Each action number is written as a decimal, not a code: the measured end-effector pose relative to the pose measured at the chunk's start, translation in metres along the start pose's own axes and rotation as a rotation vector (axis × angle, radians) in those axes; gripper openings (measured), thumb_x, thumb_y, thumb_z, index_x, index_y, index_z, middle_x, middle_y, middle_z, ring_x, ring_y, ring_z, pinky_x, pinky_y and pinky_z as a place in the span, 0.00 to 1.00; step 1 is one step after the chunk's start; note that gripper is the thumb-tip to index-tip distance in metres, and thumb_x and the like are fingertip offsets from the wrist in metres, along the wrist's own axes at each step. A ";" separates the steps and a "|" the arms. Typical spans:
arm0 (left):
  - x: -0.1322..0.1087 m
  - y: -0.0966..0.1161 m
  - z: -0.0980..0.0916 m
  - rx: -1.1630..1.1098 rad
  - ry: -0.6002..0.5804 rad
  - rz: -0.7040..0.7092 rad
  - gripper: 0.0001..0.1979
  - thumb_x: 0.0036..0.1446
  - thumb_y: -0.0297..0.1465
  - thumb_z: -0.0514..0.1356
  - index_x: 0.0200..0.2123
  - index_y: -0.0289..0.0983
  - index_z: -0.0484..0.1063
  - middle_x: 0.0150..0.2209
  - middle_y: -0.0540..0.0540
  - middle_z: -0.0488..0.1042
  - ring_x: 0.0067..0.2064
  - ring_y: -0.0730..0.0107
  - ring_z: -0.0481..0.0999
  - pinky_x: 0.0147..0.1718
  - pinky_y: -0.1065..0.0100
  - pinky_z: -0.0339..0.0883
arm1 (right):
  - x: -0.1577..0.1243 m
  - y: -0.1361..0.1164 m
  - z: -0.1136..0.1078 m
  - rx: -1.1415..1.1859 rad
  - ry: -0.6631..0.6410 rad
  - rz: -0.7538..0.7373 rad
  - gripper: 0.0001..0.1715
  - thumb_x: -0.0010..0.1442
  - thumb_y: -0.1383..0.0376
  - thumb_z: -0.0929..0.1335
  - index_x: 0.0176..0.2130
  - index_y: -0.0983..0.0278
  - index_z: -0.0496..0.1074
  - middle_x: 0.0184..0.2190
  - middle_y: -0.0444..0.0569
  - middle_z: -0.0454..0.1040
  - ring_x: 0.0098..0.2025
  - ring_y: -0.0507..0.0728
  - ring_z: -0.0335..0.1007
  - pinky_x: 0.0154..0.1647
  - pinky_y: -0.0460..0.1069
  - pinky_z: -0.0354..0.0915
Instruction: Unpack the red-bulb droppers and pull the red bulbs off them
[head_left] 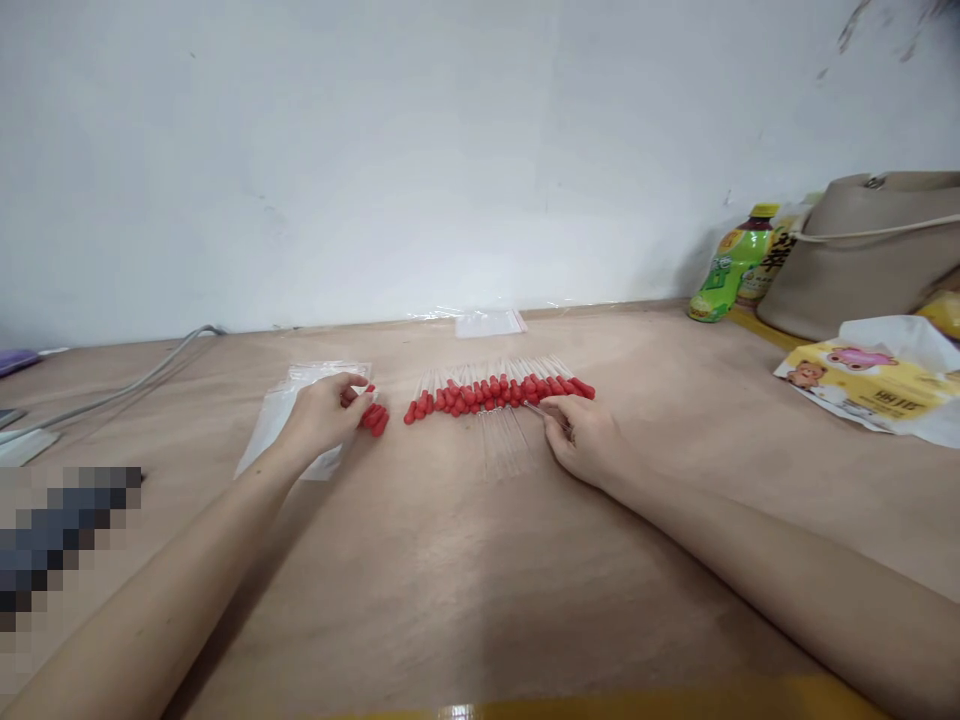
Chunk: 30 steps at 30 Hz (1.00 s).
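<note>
My left hand [326,412] is closed in a pinch, with a red rubber bulb [370,388] at its fingertips. Just below those fingers lie several loose red bulbs [375,420], beside clear plastic bags [274,425] partly covered by the hand. My right hand [589,438] grips a thin clear dropper tube [534,408], its end pointing left. Between the hands, droppers with red bulbs [495,390] lie in a row, clear stems towards the wall. In front of them rest several bare clear tubes [504,447].
A small zip bag [491,323] lies near the wall. On the right are a green drink bottle [731,265], a beige bag [855,260] and a printed wrapper [874,385]. A grey cable [142,382] crosses the left side of the table [420,590].
</note>
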<state>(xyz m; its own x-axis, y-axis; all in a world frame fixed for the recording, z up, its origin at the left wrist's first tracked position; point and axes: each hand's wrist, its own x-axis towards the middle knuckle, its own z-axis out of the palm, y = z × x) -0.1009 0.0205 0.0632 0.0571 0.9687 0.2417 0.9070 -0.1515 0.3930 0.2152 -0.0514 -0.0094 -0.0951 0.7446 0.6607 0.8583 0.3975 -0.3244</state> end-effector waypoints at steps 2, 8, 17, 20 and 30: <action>0.000 -0.003 0.005 -0.019 -0.034 -0.018 0.16 0.46 0.40 0.57 0.37 0.38 0.69 0.28 0.50 0.73 0.31 0.67 0.72 0.31 0.68 0.64 | 0.001 -0.005 -0.001 -0.015 -0.023 0.036 0.09 0.54 0.70 0.61 0.34 0.65 0.69 0.27 0.48 0.71 0.28 0.53 0.66 0.29 0.47 0.60; 0.001 -0.005 0.009 0.032 -0.031 0.012 0.13 0.45 0.42 0.58 0.28 0.38 0.69 0.28 0.48 0.73 0.31 0.66 0.72 0.32 0.68 0.63 | -0.005 -0.015 -0.002 -0.068 -0.060 0.052 0.11 0.51 0.71 0.61 0.34 0.64 0.70 0.28 0.47 0.72 0.26 0.52 0.66 0.26 0.46 0.59; -0.020 0.020 0.022 0.316 0.148 0.386 0.15 0.49 0.45 0.55 0.28 0.41 0.73 0.34 0.44 0.68 0.41 0.56 0.65 0.40 0.56 0.58 | -0.005 -0.030 -0.005 -0.033 -0.143 0.093 0.11 0.52 0.68 0.63 0.37 0.63 0.71 0.29 0.47 0.75 0.29 0.55 0.69 0.28 0.48 0.60; -0.022 0.020 0.027 0.359 0.137 0.419 0.15 0.50 0.45 0.55 0.28 0.40 0.73 0.35 0.44 0.68 0.40 0.56 0.64 0.39 0.55 0.57 | -0.004 -0.033 -0.006 0.091 -0.168 0.175 0.10 0.54 0.64 0.63 0.36 0.63 0.70 0.21 0.43 0.72 0.21 0.53 0.66 0.24 0.47 0.58; -0.020 0.011 0.038 0.266 0.295 0.342 0.13 0.51 0.40 0.55 0.25 0.38 0.72 0.33 0.44 0.67 0.39 0.58 0.65 0.37 0.58 0.58 | -0.007 -0.023 0.002 0.320 -0.117 0.297 0.19 0.49 0.69 0.64 0.43 0.65 0.69 0.18 0.41 0.72 0.18 0.51 0.65 0.22 0.47 0.60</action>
<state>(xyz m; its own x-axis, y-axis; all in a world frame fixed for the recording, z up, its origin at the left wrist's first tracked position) -0.0766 0.0074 0.0292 0.2835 0.7701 0.5714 0.9339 -0.3570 0.0179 0.1947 -0.0649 -0.0081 0.0596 0.8999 0.4320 0.6600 0.2891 -0.6934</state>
